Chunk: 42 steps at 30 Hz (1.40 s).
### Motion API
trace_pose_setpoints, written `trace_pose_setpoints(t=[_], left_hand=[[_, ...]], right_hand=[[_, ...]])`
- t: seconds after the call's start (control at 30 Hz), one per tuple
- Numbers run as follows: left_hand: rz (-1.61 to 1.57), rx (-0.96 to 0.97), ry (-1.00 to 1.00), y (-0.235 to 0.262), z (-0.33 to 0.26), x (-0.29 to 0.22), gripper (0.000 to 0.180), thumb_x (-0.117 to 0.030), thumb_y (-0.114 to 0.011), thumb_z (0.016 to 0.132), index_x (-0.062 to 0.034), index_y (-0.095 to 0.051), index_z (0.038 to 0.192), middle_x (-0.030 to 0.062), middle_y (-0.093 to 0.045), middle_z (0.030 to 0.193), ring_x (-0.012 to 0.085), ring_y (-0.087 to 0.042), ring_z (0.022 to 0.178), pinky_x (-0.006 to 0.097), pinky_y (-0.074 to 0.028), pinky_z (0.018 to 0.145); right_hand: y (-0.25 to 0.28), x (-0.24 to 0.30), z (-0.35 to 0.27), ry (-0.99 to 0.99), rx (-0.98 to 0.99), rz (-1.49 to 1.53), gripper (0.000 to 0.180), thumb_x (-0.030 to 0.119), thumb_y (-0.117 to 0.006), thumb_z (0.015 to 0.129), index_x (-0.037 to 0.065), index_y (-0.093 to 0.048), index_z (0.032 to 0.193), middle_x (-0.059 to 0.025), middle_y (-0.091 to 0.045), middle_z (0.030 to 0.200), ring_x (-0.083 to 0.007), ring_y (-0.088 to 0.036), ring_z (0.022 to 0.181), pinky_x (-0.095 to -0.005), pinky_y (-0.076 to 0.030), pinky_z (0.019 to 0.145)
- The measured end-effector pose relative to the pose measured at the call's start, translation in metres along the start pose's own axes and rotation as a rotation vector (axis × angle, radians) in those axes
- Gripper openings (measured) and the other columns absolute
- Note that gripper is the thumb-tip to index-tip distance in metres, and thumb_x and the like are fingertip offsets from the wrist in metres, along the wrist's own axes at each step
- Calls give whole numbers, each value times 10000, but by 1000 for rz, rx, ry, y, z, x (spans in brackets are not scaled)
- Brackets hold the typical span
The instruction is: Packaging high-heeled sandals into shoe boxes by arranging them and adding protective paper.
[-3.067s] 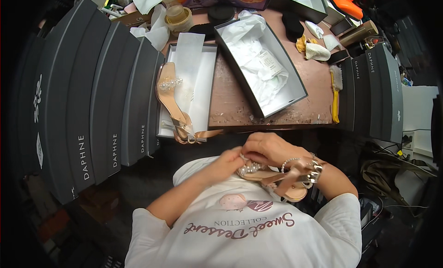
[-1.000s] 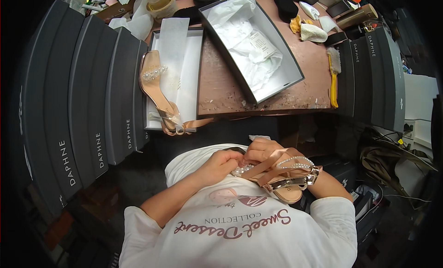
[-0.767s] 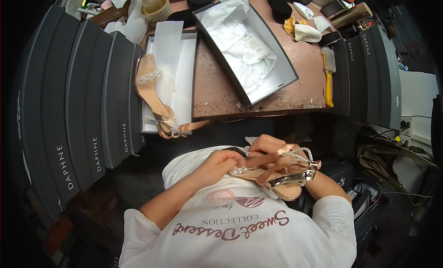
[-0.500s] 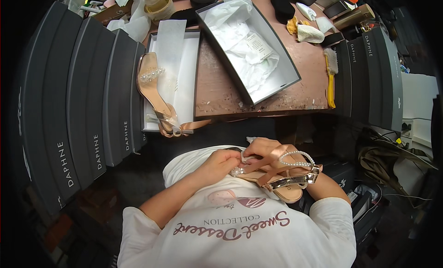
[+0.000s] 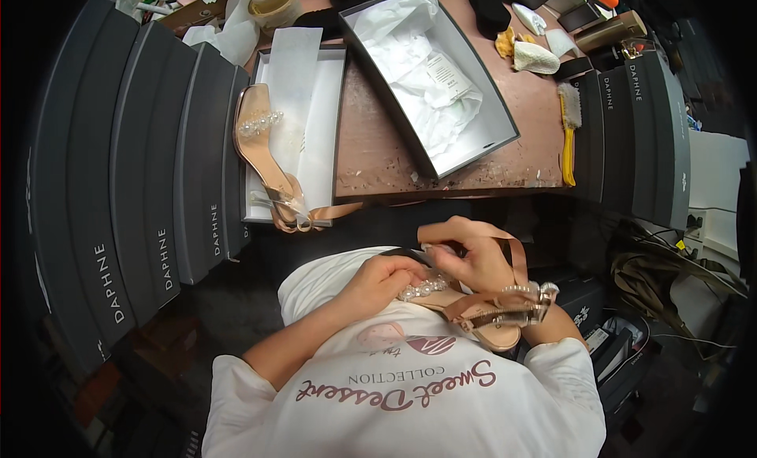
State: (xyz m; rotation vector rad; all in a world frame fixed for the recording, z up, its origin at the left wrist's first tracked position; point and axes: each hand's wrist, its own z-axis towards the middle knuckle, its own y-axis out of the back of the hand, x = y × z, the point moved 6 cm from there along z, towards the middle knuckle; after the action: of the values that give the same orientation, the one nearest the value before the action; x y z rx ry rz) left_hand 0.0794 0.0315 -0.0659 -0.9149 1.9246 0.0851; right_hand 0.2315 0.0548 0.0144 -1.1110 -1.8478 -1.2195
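A sandal [image 5: 438, 300] with a beige insole, pearl-studded straps and a metallic ankle strap lies tilted against my white shirt. My left hand [image 5: 378, 287] is closed on its toe end, beside the pearl strap. Above the insole, my right hand [image 5: 477, 257] is pinched on something small and whitish that I cannot make out. A pinkish-tan ribbon [image 5: 516, 257] loops over that hand. The matching sandal [image 5: 264, 150] rests in a shallow white-lined box part [image 5: 322, 143], its ribbon hanging over the near edge. My fingers hide part of the held sandal's toe.
An open shoe box [image 5: 501, 127] with white tissue paper [image 5: 430, 80] stands on the worn table [image 5: 371, 162]. Tall stacks of dark shoe boxes [image 5: 150, 182] flank it left and right. A yellow-handled brush [image 5: 568, 139] and a pale sponge [image 5: 536, 57] lie at the right.
My right hand has lifted from the toe strap and moved slightly right, with the ribbon now looped over it. More of the pearl strap shows; my left hand stays on the toe.
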Motion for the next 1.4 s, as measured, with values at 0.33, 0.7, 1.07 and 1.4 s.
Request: trace_pose_setpoints(t=[0.33,0.7,1.07,1.4], left_hand=[[-11,15,-35,-1,-2,-7,232,-107,-477,889,52,-631,956,87,-632,841,136,-576,807,271,-457,738],[160,-9,-87,-5,-9,-7,273,-38,-437,890,29,-632,1069,74,-629,946,126,-584,854,255,-461,780],[158,-3,-45,-2,-6,2,219,-53,-446,906,38,-618,1007,71,-637,872,103,-569,832,255,-461,746],[92,-18,-31,-5,-12,8,244,-55,-448,894,50,-626,1023,90,-647,907,123,-580,837,263,-452,740]], right_hand=[[-24,-30,-12,231,311,74,131,61,-682,791,0,-660,904,-118,-648,841,-220,-624,768,-308,-482,666],[-28,-47,-13,93,209,-32,155,105,-651,758,-9,-624,860,-127,-621,765,-244,-604,652,-324,-482,598],[-35,-31,-13,187,289,-126,134,57,-679,740,4,-630,853,-120,-638,791,-254,-619,681,-320,-490,584],[-34,-25,-26,263,193,-112,219,200,-682,728,15,-628,833,-154,-625,811,-347,-621,753,-415,-483,655]])
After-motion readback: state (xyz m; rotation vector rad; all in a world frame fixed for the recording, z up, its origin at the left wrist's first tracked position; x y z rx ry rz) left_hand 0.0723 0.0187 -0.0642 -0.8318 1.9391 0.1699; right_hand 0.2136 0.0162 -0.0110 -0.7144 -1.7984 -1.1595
